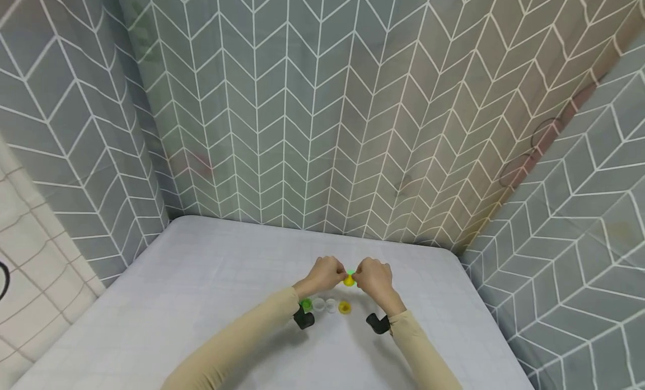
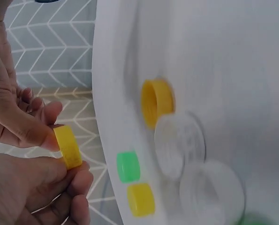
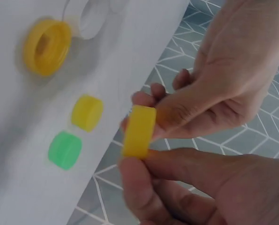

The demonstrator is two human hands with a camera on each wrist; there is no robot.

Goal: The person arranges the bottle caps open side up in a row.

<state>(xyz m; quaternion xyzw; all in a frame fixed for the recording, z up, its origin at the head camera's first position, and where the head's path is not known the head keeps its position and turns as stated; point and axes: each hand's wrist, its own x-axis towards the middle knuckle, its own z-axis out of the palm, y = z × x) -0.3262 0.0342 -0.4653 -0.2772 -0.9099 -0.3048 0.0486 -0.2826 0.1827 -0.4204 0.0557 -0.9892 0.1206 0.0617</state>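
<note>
Both hands meet over the far half of the table, pinching one yellow cap (image 2: 69, 146) between thumbs and fingers. My left hand (image 1: 325, 275) grips one edge of it, and my right hand (image 1: 374, 279) grips the opposite edge. In the right wrist view the held cap (image 3: 139, 131) shows its ridged side. Beyond it on the table stand a small yellow cap (image 3: 87, 113) and a small green cap (image 3: 65, 150), side by side. Closer to the body runs a row of larger caps: a green one (image 1: 306, 305), two clear ones (image 1: 325, 305) and an open-topped yellow one (image 1: 345, 307).
A white cloth covers the table (image 1: 201, 300). Patterned grey curtains (image 1: 302, 110) hang behind it and along the right side (image 1: 579, 239). White tiled wall (image 1: 35, 255) shows at the left. Black wrist cameras (image 1: 378, 323) sit under the forearms, near the row of caps.
</note>
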